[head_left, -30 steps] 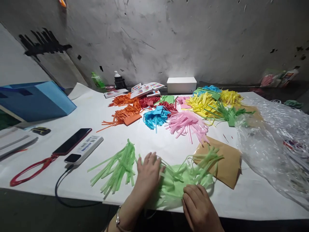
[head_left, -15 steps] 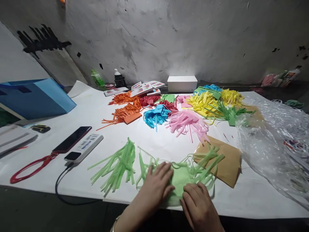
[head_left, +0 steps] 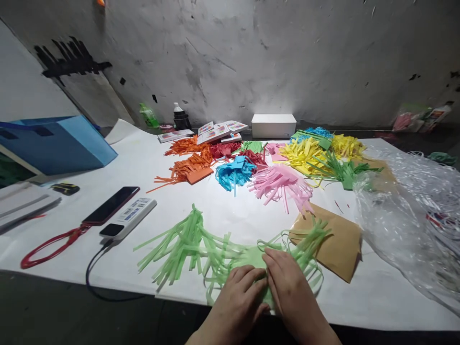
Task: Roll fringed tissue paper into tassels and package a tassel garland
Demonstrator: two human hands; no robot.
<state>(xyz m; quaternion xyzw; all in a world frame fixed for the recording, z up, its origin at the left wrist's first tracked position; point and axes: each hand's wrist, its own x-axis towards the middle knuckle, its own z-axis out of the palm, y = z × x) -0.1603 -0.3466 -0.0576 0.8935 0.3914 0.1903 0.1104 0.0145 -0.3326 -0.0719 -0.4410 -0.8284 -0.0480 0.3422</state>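
Observation:
A sheet of light green tissue paper, cut into fringes at both ends, lies at the table's front edge. My left hand is on its near part, fingers curled and closed on the paper. Right beside it, my right hand has its fingers together, bent over the paper's middle. The fingertips of both hands nearly meet, and the paper under them is hidden. To the left, a light green tissue tassel lies with strips spread, some touching the sheet's left fringe.
A brown envelope lies right of the hands, beside clear plastic wrapping. Behind are orange, blue, pink and yellow tassels. A phone and a white device with a cable lie left.
My left hand has moved nearer and rightward to meet my right hand. My right hand has shifted inward and forward onto the paper. The left fringe now stretches towards the tassel.

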